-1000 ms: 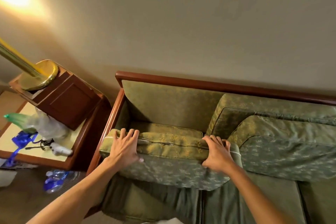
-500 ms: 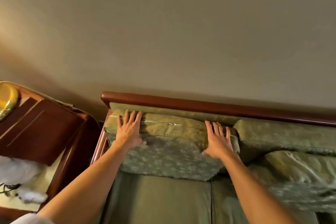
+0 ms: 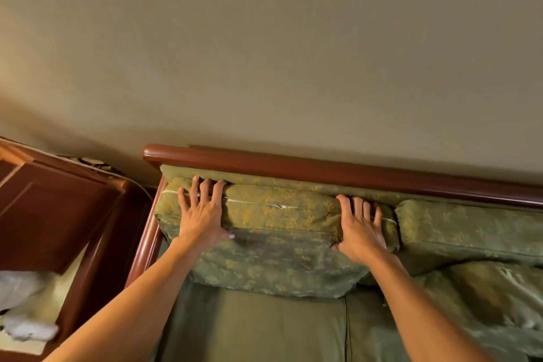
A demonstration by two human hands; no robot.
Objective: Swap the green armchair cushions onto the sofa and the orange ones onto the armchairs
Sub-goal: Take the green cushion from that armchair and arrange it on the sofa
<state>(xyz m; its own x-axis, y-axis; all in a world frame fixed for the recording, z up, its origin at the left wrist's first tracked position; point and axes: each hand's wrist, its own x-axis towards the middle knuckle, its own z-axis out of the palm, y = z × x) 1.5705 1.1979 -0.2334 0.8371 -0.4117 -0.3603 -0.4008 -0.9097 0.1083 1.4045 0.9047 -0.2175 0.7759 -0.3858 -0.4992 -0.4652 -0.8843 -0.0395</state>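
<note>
A green patterned cushion (image 3: 279, 232) stands upright against the sofa's backrest at its left end, zipper edge on top. My left hand (image 3: 202, 211) lies over the cushion's top left corner, fingers spread and curled over the back edge. My right hand (image 3: 360, 226) grips the top right corner the same way. A second green cushion (image 3: 470, 226) stands against the backrest to the right. A third green cushion (image 3: 484, 300) lies tilted in front of it. The sofa seat (image 3: 255, 329) below is green. No orange cushion is in view.
The sofa's wooden top rail (image 3: 323, 166) runs along a beige wall. A dark wooden side table (image 3: 58, 214) stands against the sofa's left arm, with white plastic bags (image 3: 26, 314) on its lower shelf.
Both hands have lifted the cushion from the seat and pushed it upright against the backrest. The view has moved closer and tilted up, so the lamp base has left the frame.
</note>
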